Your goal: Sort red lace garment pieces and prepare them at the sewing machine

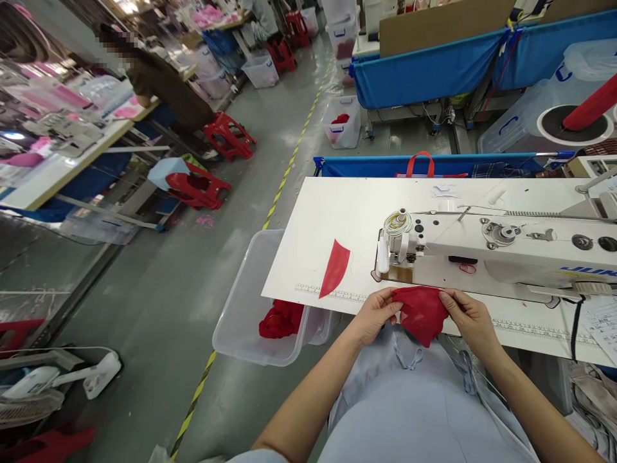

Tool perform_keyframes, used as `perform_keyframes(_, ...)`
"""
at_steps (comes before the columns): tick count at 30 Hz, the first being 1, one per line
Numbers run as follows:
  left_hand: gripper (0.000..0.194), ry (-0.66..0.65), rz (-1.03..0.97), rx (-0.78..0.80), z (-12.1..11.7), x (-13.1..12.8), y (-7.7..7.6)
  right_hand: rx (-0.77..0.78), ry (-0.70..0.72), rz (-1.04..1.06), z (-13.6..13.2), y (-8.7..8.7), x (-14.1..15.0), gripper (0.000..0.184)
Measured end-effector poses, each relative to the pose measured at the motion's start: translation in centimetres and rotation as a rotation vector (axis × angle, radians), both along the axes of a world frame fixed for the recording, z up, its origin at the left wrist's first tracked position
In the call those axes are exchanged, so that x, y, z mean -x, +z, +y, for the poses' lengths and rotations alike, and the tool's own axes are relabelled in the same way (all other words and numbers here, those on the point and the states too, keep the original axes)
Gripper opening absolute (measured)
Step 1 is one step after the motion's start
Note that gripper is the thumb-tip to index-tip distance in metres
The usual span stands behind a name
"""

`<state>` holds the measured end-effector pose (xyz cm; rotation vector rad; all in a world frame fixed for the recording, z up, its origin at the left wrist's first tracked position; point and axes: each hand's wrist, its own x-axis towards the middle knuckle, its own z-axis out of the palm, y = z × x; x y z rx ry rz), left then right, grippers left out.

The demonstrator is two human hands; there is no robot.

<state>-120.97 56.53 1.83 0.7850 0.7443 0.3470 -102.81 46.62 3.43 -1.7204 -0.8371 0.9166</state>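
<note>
A piece of red fabric (421, 315) is stretched between my two hands at the front edge of the sewing table (289, 257). My left hand (378, 315) pinches its left top corner, and my right hand (465, 312) pinches the right one. The lower part of the cloth hangs down in front of my light blue clothing. Just beyond my hands stands a white sewing machine (520, 241), its needle area a little behind the fabric. On the tabletop to the left lies a separate curved red fabric piece (335, 269).
Under the table's left end, a clear plastic bin (231, 321) holds red cloth (282, 319). A printed ruler strip runs along the table's front edge. Red stools (229, 136) and a person at another table (164, 83) are at the left, beyond a yellow-black floor line (289, 164).
</note>
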Motion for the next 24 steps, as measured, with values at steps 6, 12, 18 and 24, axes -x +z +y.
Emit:
perform_keyframes(6, 0.051, 0.073, -0.017, 0.017, -0.5, -0.8, 2.0, 0.024, 0.050, -0.051, -0.6, -0.4, 0.1, 0.039)
perform_keyframes(12, 0.049, 0.033, 0.081, -0.182, -0.9, -1.8, 3.8, -0.082, 0.084, -0.212, -0.2, 0.2, 1.3, 0.030)
perform_keyframes(18, 0.053, -0.011, 0.116, -0.274, -0.9, -1.6, 3.8, -0.052, 0.080, -0.082, 0.5, 1.5, 1.9, 0.042)
perform_keyframes(24, 0.040, -0.006, 0.098, -0.247, -1.1, -1.1, 3.5, 0.073, 0.072, 0.226, 0.5, 1.6, 2.5, 0.052)
